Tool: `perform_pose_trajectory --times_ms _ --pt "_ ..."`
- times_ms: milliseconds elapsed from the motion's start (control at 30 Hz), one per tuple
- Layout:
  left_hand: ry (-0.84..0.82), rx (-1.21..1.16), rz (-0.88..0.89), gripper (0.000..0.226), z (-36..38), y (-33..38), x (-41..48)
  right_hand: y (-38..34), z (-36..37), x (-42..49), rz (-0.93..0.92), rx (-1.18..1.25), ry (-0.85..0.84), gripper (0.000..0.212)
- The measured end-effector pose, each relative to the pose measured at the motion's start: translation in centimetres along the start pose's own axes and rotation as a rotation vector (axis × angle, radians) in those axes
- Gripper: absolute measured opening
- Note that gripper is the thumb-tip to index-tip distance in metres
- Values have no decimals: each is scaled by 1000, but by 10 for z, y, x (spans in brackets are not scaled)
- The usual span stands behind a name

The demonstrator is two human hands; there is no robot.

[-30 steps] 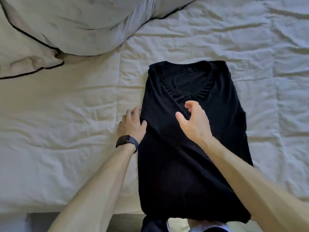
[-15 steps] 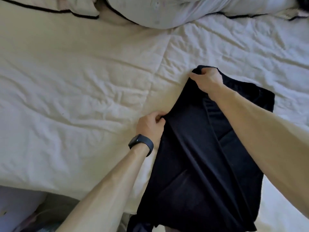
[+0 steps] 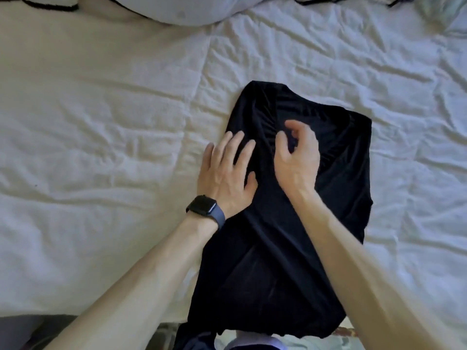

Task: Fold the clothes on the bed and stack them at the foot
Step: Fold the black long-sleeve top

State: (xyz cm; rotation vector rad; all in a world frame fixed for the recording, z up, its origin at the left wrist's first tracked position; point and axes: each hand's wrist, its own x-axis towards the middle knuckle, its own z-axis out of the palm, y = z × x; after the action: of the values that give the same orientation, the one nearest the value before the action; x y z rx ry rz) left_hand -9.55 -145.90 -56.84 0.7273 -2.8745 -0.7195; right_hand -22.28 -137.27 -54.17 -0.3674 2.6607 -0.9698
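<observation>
The left hand (image 3: 225,170) presses a flat, spread grip on the smooth black shirt (image 3: 278,261). The right hand (image 3: 298,157), grip loosely curled and holding nothing, is over its gathered neckline. The shirt lies folded long on the crinkled white bed (image 3: 101,147).

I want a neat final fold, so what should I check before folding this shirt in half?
1. Shirt lies on bed: ok.
2. Sleeves folded in: ok.
3. Left hand flat on its left edge: ok.
4. Right hand free, fingers loosely curled over the collar: ok.
5. Cloth smooth: not ok, creases by the collar.
6. Hem fully on bed: not ok, it seems to overhang the near edge.
</observation>
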Motion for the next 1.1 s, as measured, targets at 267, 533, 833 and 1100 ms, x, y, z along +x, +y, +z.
perform_pose_trajectory --times_ms 267,533,833,1100 --pt "-378 376 252 66 56 -28 21 161 -62 -170 102 -606 -186 70" --pt "-195 294 365 71 65 59 -79 227 -71 -186 129 -576 -288 72" --pt "-482 399 296 66 114 99 -191 278 -91 -255 6 -578 -199 68" --pt "170 -208 -846 74 71 83 -325 328 -160 -321 475 39 38 79"
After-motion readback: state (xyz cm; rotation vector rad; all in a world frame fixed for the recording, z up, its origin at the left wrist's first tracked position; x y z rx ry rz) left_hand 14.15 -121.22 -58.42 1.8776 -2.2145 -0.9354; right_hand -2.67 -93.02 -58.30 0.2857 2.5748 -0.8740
